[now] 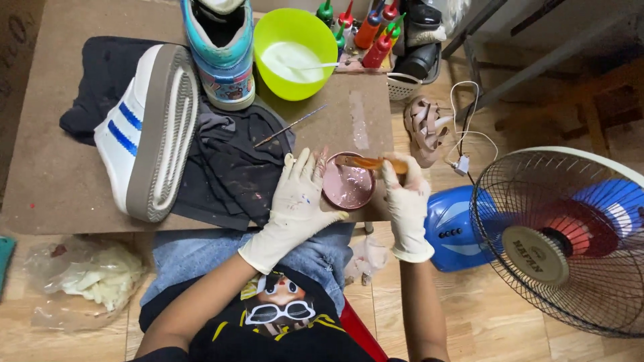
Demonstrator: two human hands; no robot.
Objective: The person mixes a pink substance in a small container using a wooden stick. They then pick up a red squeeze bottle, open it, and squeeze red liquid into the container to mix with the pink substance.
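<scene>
From the head view I see my left hand (295, 201) lying flat with fingers spread against the small pink bowl (347, 186), steadying it at the surface (54, 181) edge, while my right hand (402, 194) grips a brush (365, 162) laid across its rim.

- A cluster of squeeze bottles (365, 30) is standing at the board's far edge, behind the green bowl (red, orange and green bodies, pointed caps).
- A round beige badge (534, 255) is sitting at the centre of the fan's grille.
</scene>
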